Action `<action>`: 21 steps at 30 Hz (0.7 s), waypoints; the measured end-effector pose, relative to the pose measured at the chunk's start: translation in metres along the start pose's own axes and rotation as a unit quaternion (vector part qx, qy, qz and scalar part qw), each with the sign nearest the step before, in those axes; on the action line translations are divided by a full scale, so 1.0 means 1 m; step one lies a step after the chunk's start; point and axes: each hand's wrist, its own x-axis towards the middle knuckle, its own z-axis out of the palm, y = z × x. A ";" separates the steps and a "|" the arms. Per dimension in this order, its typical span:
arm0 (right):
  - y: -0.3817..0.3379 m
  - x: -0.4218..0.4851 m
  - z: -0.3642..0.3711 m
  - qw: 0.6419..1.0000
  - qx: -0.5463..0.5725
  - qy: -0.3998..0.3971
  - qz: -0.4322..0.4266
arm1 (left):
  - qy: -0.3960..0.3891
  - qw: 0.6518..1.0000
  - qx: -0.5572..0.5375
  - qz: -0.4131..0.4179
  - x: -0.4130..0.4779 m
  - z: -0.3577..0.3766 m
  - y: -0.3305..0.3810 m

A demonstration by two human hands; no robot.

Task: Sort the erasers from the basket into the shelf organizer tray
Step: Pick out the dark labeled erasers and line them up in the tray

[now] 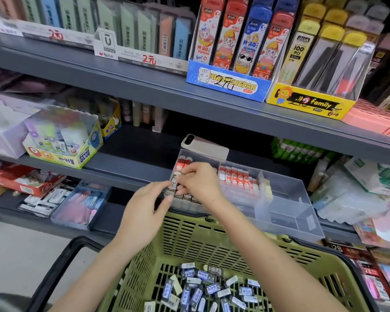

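Seen from the head camera, both hands meet over the front-left compartment of the clear organizer tray [286, 199], which sits on the grey shelf [131, 167] just behind the green basket [212, 239]. The right hand [196, 181] has its fingers curled and pinches the top of a brown eraser [173, 186] marked 2B, holding it upright at the left end of a row of matching brown erasers [187, 197] already standing in that compartment. The left hand [144, 210] reaches in from the left with its forefinger tip against the same eraser's side and the thumb lower down; whether it truly grips cannot be told. Behind, 2 red erasers [182, 163] stand in the back-left compartment, and a row of red-and-white erasers [236, 179] fills the middle one. Many loose erasers [203, 289] in blue, black and white sleeves lie on the basket's floor. A white phone [204, 146] rests just behind the tray.
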 end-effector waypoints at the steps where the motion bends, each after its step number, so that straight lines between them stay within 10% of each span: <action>1: 0.001 0.000 0.001 1.000 -0.008 0.004 -0.010 | 0.002 1.000 0.003 0.003 -0.001 0.001 0.000; 14: 0.062 -0.098 -0.045 0.986 0.105 0.014 -0.133 | 0.034 0.996 0.056 0.066 -0.036 -0.007 0.007; 21: 0.203 -0.135 -0.030 0.978 -0.201 -0.050 0.020 | -0.011 0.995 0.053 0.085 -0.060 0.000 0.012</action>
